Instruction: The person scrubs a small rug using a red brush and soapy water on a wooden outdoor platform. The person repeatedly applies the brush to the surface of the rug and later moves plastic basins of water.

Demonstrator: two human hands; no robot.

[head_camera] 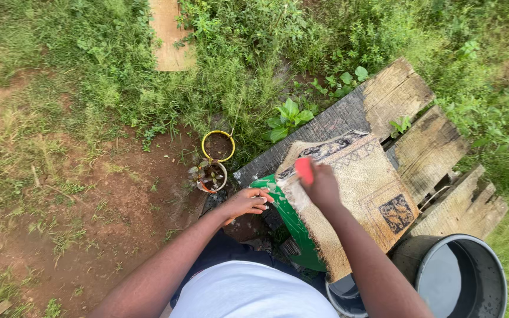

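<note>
Rug (366, 182) lies draped over my wooden bench (425, 147), looking soggy, floppy and heavy; best held at its near edge. My right hand (322, 187) grips a red brush (304, 169) on it; my left hand (245, 202) presses flat, fingers spread.

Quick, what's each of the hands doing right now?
Left hand: open, fingers resting on the edge of the green basin, holding nothing.
Right hand: closed on a red brush, pressed to the mat.
</note>
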